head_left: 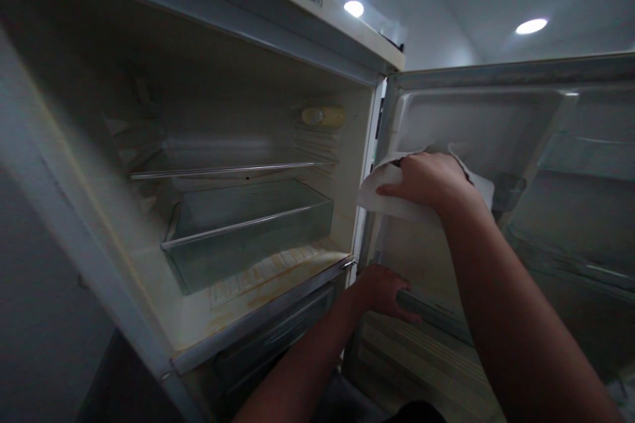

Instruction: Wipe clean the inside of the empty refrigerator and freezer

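Note:
My right hand (426,175) is pressed onto a white cloth (377,193) that lies against the inner face of the open fridge door (421,122). The thumb and fingers are on the cloth, and dark edging or marks show along its rim. Lower down, by the hinge side of the door, my left hand (384,287) has its fingers apart and nothing in them. It is at the door's lower inner corner; whether it touches the door I cannot tell.
To the left, the fridge compartment (347,205) stands open. Inside are a glass shelf (233,170), a clear drawer (253,231) and a stained floor (233,301). A lamp cover (322,117) is on its inner right wall. Clear door racks (585,264) are at right.

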Demonstrator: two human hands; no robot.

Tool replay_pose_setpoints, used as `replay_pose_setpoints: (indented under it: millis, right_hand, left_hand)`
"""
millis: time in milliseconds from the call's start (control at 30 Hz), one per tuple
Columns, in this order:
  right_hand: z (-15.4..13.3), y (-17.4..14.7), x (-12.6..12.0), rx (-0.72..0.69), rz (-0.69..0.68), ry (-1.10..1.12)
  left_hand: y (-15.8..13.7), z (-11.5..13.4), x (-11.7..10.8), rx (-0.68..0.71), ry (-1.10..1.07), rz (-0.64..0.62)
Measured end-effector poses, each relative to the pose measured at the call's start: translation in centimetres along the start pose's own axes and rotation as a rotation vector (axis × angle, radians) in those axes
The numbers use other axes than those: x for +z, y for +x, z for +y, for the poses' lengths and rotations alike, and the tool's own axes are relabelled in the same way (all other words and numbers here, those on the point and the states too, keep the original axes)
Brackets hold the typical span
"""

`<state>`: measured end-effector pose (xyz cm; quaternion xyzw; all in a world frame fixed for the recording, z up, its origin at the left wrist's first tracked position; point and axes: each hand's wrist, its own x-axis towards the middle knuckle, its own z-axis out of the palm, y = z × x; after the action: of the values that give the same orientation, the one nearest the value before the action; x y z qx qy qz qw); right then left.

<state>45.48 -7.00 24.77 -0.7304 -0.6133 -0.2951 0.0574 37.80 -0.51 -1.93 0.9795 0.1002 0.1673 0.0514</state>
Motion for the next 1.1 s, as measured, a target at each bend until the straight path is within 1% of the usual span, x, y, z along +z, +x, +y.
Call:
replay_pose_setpoints:
  millis: [200,333,467,733,933,1100]
  right_hand:
    - [0.18,-0.11,0.08,-0.019,0.013,-0.01]
    - [0.18,-0.21,0.01,-0.021,0.02,-0.011]
    - [0.13,-0.2,-0.06,-0.02,0.012,-0.003]
    - [0.16,-0.24,-0.1,-0.021,0.007,0.007]
    - [0.15,-0.29,-0.11,-0.016,0.01,0.009]
    - [0.2,-0.22,-0.09,-0.014,-0.001,-0.014]
  left_hand:
    - [0.15,0.04,0.02,0.022,0.04,0.033]
    - [0.08,0.19,-0.25,0.002,-0.02,0.001]
    - [0.0,0.34,-0.51,-0.01,-0.02,-0.022]
    - [0.0,0.43,-0.72,-0.011,0.001,-0.033]
    - [0.01,0.42,-0.42,-0.016,0.018,0.0]
    - [-0.05,0.46,-0.56,-0.015,0.006,-0.023]
